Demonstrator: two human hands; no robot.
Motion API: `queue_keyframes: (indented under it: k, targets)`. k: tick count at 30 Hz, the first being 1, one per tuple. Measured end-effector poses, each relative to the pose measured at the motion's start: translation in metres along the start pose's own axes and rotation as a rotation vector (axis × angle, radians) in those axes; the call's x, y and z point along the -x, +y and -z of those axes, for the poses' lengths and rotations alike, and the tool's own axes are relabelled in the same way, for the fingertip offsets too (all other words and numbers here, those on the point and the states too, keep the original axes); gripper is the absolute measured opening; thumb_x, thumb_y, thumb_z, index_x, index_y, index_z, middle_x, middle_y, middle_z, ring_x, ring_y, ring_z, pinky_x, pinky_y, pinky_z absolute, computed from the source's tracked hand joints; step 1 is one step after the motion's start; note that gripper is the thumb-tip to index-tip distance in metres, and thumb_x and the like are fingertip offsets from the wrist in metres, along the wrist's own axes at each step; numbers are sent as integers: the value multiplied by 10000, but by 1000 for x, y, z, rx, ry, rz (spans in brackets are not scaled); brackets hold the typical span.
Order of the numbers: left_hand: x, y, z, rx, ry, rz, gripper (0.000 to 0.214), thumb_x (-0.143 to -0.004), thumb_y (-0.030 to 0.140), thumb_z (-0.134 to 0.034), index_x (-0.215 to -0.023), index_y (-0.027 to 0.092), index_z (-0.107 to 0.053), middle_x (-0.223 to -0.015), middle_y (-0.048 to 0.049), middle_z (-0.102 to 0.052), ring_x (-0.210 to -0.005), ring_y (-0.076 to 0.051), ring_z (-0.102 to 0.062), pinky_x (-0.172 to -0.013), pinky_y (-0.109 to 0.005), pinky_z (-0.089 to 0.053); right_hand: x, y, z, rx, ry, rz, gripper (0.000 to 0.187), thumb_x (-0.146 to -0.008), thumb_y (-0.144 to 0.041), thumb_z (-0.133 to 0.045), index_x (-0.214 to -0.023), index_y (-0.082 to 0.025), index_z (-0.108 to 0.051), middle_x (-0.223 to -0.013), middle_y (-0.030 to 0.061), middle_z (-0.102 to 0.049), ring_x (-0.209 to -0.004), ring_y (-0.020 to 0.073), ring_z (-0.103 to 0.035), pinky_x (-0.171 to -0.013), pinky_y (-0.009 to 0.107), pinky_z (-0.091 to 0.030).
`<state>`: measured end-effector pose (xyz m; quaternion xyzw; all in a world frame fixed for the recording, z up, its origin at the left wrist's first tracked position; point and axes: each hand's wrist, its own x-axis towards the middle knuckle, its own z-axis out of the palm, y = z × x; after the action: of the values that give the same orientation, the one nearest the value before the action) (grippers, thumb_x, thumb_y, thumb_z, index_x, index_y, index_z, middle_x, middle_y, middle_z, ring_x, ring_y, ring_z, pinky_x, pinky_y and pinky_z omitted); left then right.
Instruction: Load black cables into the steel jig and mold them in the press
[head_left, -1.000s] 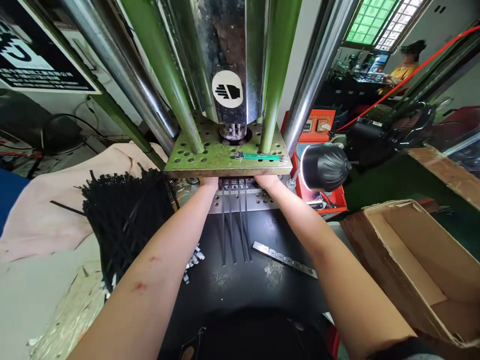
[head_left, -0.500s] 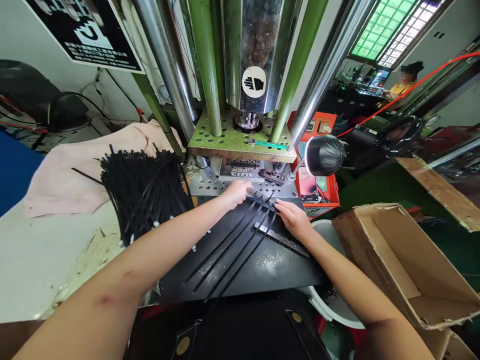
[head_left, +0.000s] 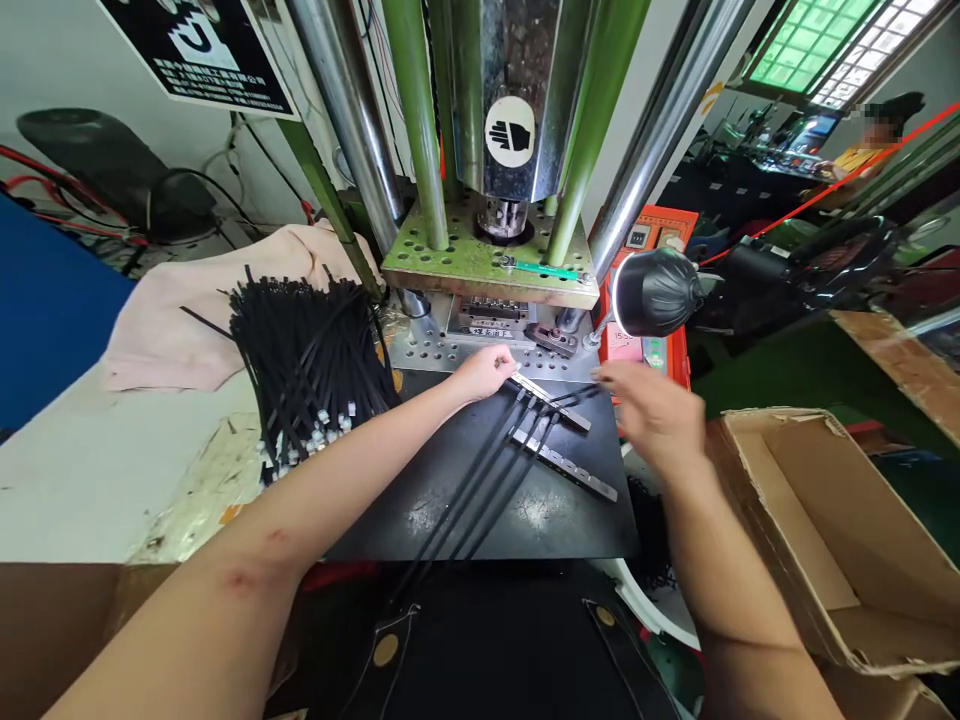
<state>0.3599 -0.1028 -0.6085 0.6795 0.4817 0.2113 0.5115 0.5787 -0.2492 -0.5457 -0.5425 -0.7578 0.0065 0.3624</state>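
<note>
My left hand [head_left: 484, 373] is closed on the left end of a narrow metal strip [head_left: 551, 400] that carries several black straps [head_left: 480, 478], which trail toward me across the black work plate [head_left: 450, 500]. My right hand [head_left: 654, 415] hovers just right of the strip, blurred, its fingers loosely spread and holding nothing. A second metal strip [head_left: 566, 464] lies flat on the plate under the straps. Behind them stands the press [head_left: 491, 265] with its green platen and open die.
A large bundle of black straps [head_left: 311, 365] lies on the left over a pink cloth [head_left: 225, 300]. An open cardboard box [head_left: 832, 530] stands at the right, and a black lamp head [head_left: 652, 292] sits beside the press. Another person is far back right.
Both hands have come out from under the platen, pulling the strip and straps onto the plate. The right hand has since let go and moved to the right.
</note>
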Motion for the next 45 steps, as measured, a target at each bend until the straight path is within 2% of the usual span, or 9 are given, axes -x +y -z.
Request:
queue_keyframes:
  k: [5,8,13,18,21,25,31,38,45]
  targets:
    - [8,-4,-2,-91,-72,200,293,-900,372,-563,-683,182,-508,-454,39,-440,-381,-106,-368,-457,-219,-253,67,34,97,356,-179,-370,249,-844,-344,-579,-1038,-302,-730,-1024,112,-729,-906,317,-700,-804,500,-581]
    - [14,0,-2,-113,-140,300,385,-927,444,-517,-650,179,-491,-375,24,-418,-279,-112,-326,-385,-230,-231,77,44,57,420,-356,-414,397,-732,-277,-694,-1128,-246,-699,-1211,165,-663,-1048,388,-655,-875,575,-554]
    - [48,14,0,4,-126,323,270,-996,412,-399,-966,162,-497,-693,-56,-687,-422,-141,-570,-452,-237,-443,13,21,-60,64,-372,13,554,-842,-94,-527,-1391,-173,-512,-1455,131,-485,-1352,270,-448,-1123,481,-411]
    - [123,22,-6,602,-555,458,532,-919,635,-468,-1100,139,-535,-1050,-160,-711,-911,-204,-710,-820,-298,-535,-5,12,-74,-97,-494,73,631,-803,26,-366,-1383,-166,-526,-1411,118,-538,-1290,193,-520,-1090,387,-444]
    - [144,29,-6,777,-704,466,548,-826,518,-675,-1188,147,-496,-921,-71,-699,-838,-182,-698,-851,-324,-520,-8,5,-80,-70,-538,104,553,-843,-16,-408,-1354,-174,-547,-1389,123,-558,-1290,217,-515,-1081,409,-444]
    - [115,44,29,277,-559,177,395,-853,425,-601,-1138,158,-538,-730,13,-614,-568,-127,-569,-642,-293,-490,-30,9,-87,-5,-351,-60,463,-821,-2,-439,-1224,-159,-606,-1214,115,-658,-1150,223,-602,-1007,373,-495]
    - [36,32,55,-944,38,-366,323,-879,175,-528,-1193,156,-602,-1216,-132,-618,-1104,-270,-587,-971,-413,-430,-3,77,-47,38,-245,-77,400,-883,-162,-518,-1280,-170,-558,-1298,143,-603,-1231,277,-538,-1056,475,-451]
    - [26,9,-4,-1009,-192,-497,240,-930,209,-507,-1103,183,-671,-1130,-89,-647,-1067,-266,-588,-922,-389,-444,90,161,-16,131,-42,-266,428,-785,-56,-357,-1129,-153,-593,-1061,139,-656,-1108,250,-601,-1005,491,-473]
    - [26,1,-11,-958,-271,-469,220,-927,266,-541,-1078,213,-692,-1119,-75,-636,-1040,-254,-569,-882,-364,-432,36,178,-34,162,-23,-335,612,-729,-42,-381,-1325,-101,-507,-1317,186,-540,-1315,285,-428,-1108,534,-351]
